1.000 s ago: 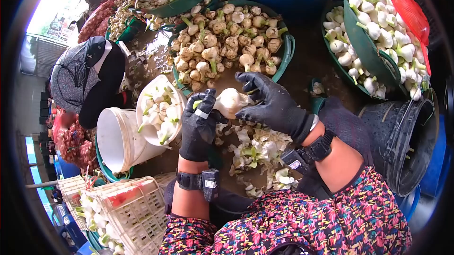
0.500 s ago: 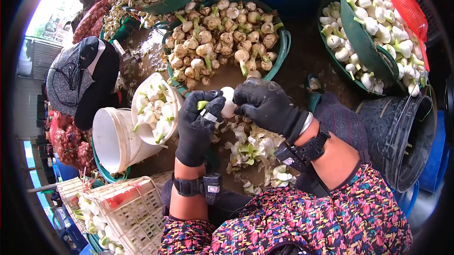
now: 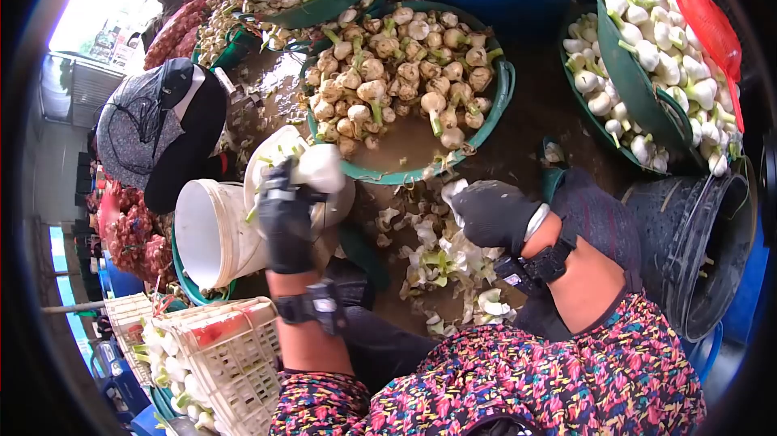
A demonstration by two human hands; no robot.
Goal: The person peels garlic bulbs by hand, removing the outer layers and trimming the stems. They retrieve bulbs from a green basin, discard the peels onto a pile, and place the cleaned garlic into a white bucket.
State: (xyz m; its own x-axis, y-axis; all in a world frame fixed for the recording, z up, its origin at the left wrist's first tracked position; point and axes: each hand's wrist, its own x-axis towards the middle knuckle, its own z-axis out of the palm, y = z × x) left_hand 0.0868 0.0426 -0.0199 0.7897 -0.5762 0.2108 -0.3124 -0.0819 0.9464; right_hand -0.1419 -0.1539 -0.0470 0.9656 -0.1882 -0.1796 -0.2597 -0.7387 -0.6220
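Blurred by motion, my black-gloved left hand (image 3: 287,213) is closed on a peeled white garlic bulb (image 3: 321,167), at the rim of a white bucket (image 3: 279,141) with peeled bulbs inside. My gloved right hand (image 3: 494,213) is curled, with a whitish scrap of garlic skin (image 3: 454,191) at its fingertips, above the floor to the right. In front of both hands stands a green tub (image 3: 380,175) of brownish unpeeled bulbs in murky water. Loose peelings (image 3: 441,262) lie on the floor between my arms.
Green baskets (image 3: 647,96) of white bulbs stand at the right, with a red strainer (image 3: 712,31) on top. A black bucket (image 3: 688,250) lies tipped beside my knee. At the left are an empty white bucket (image 3: 198,234), a plastic crate (image 3: 231,355) and a bent-over person (image 3: 150,129).
My left hand has moved left with the white bulb, to the white bucket. My right hand has parted from it, moving right and down, with a pale scrap at its fingers.
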